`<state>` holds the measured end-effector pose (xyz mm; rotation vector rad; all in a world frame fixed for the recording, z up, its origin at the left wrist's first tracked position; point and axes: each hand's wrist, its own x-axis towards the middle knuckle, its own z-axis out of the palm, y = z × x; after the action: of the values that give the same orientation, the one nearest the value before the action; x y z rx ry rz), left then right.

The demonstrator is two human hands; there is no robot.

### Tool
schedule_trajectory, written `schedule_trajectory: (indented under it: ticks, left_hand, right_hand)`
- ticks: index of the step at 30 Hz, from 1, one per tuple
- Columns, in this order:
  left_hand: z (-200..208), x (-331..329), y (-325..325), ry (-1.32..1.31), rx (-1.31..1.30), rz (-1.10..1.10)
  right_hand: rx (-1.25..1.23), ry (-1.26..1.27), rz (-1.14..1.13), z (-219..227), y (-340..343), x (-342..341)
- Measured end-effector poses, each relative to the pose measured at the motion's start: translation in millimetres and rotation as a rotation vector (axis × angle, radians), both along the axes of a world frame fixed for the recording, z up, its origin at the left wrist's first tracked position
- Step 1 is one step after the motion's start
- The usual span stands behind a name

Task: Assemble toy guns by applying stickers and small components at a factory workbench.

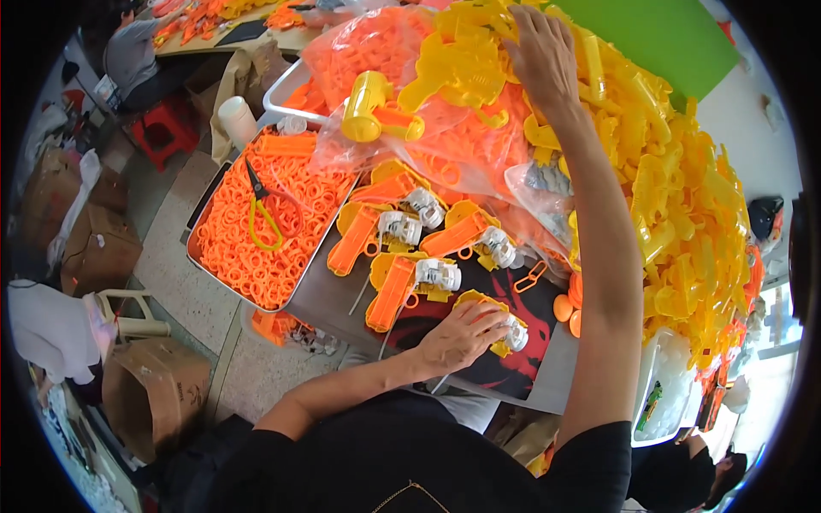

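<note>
My left hand (466, 335) is closed over a yellow plastic shell half with a white mechanism (516, 333) at its right end, low over the dark mat (522, 372). Just beyond it lie several similar assemblies, each a yellow shell with an orange grip piece (393, 292) and a white mechanism (439, 274). My right arm stretches far forward. At its end my right hand (545, 64) rests with fingers extended at the heap of yellow plastic shells (684, 222), beside a flat cluster of yellow shell pieces (457, 68). What lies under its fingertips is partly hidden.
A metal tray (288, 299) of small orange rings stands at left, with yellow-handled scissors (261, 214) on top. Clear bags of orange parts (376, 47) lie behind. Orange discs (563, 308) sit near my right forearm. Cardboard boxes (158, 389) and other people are around.
</note>
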<state>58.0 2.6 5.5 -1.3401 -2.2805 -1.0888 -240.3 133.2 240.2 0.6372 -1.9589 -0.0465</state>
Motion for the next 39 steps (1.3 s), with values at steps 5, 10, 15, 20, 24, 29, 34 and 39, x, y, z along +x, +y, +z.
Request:
schedule_trajectory:
  ticks: [5, 10, 15, 20, 24, 29, 34, 39]
  left_hand:
    - [-6.4, -8.8, -1.7, -0.017, 0.103, 0.018]
    - [8.4, -7.8, 0.0, -0.026, 0.008, 0.047]
    - [10.0, -5.0, 7.5, -0.022, 0.008, 0.0]
    - [6.6, -1.8, 7.2, -0.028, -0.017, 0.022]
    - [6.5, -1.0, 8.9, -0.022, -0.021, 0.033]
    - [9.5, 0.5, 8.3, -0.019, -0.028, 0.04]
    - [8.1, -0.2, 8.2, -0.003, -0.032, 0.053]
    - [2.1, -2.9, 11.8, 0.036, -0.018, 0.074]
  right_hand:
    - [-0.24, -0.217, 0.145, -110.1, 14.3, 144.9]
    - [-0.728, -0.289, -0.28, -185.5, 97.9, 307.4]
    - [-0.807, -0.104, -0.823, -218.8, 219.3, 397.8]
    - [-0.605, -0.297, -0.864, -221.9, 248.1, 406.1]
    - [-0.418, -0.397, -0.844, -229.3, 247.1, 385.8]
    - [-0.288, -0.457, -0.797, -237.4, 241.2, 363.4]
    - [-0.185, -0.547, -0.87, -246.2, 245.3, 350.9]
    - [-0.284, -0.571, -0.88, -245.7, 224.6, 388.6]
